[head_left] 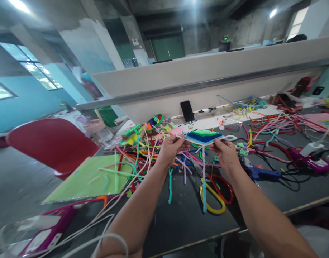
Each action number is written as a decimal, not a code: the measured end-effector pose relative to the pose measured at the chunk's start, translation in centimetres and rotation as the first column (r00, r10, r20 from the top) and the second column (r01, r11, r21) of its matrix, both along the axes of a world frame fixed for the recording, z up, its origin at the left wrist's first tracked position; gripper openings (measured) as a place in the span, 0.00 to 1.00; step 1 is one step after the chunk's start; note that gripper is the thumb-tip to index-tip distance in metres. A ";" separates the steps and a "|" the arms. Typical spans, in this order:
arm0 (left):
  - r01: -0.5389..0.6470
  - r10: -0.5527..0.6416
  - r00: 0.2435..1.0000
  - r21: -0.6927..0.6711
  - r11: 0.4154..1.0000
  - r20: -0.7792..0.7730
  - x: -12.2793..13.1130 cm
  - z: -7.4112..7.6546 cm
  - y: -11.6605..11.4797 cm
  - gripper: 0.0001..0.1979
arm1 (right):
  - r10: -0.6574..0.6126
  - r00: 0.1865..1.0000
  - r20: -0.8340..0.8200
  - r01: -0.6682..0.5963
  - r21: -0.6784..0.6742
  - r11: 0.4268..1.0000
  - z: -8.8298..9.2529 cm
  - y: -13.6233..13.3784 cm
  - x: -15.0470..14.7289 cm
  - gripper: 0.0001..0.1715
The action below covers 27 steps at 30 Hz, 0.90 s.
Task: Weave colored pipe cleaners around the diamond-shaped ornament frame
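A flat craft piece (203,137) with bands of green, dark blue, light blue and white, seemingly made of pipe cleaners, is held up above the table. My left hand (173,147) pinches its left end between thumb and fingers. At the other end my right hand (225,153) grips the edge, where a white loop sticks out. A lilac and blue pipe cleaner (204,186) shows below the piece; whether it is attached I cannot tell. Scissors (215,209) with one yellow and one red handle lie beneath, their blades partly hidden.
Many loose pipe cleaners (147,150) cover the dark table (175,229). A blue glue gun (261,173) with cords lies right of my right hand. A green sheet (81,182), a purple power strip (311,161) and a phone (187,111) are around. A red chair (51,143) stands left.
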<state>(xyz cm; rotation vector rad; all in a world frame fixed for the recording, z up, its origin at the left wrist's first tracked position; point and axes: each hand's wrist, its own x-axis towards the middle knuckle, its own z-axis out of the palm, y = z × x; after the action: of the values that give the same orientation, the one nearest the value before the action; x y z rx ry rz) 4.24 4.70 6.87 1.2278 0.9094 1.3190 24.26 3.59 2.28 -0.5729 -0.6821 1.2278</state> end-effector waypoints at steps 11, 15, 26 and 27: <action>0.068 -0.067 0.998 -0.067 0.995 0.022 -0.6 0.1 -0.4 0.18 | 0.014 1.000 -0.003 -0.014 -0.004 1.000 0.3 -0.2 0.0 0.12; 0.055 -0.051 0.997 -0.086 0.995 0.057 -0.6 0.1 -0.4 0.18 | 0.084 0.996 -0.028 -0.085 -0.035 0.996 0.4 -0.4 0.1 0.12; 0.142 -0.140 0.989 -0.051 0.989 0.043 -0.4 -0.9 0.4 0.20 | 0.110 0.992 0.069 -0.095 -0.189 0.977 -0.5 0.8 0.8 0.06; 0.173 -0.175 0.984 -0.056 0.983 -0.033 -0.9 -0.4 0.4 0.19 | 0.073 0.996 0.055 -0.061 -0.193 0.979 -0.4 0.8 0.8 0.07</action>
<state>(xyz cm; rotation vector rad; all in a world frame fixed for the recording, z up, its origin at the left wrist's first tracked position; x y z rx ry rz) 3.37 5.12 6.49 1.2652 0.8383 1.1296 25.05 4.36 1.91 -0.7554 -0.6430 1.3523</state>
